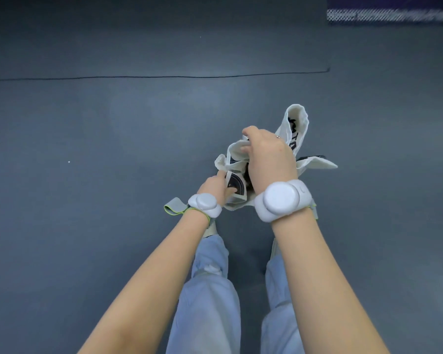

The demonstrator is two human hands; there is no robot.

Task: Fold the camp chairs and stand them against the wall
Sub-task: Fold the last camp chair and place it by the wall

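Observation:
A camp chair (298, 129) of white fabric with black printed marks is bunched together over the dark floor, just ahead of my feet. My right hand (269, 154) grips the gathered fabric from above, near its top. Lower down and to the left, my left hand (216, 186) pinches a fabric flap bearing a black round print. The chair's frame is mostly hidden under fabric and hands; only a dark bit shows at the right. Both wrists carry white round bands.
The dark grey floor mat (113, 149) spreads all around, with a thin seam line (164, 77) crossing far ahead. A dark purple object with white mesh (386, 14) sits at the top right. My legs in light blue trousers (207, 290) are below.

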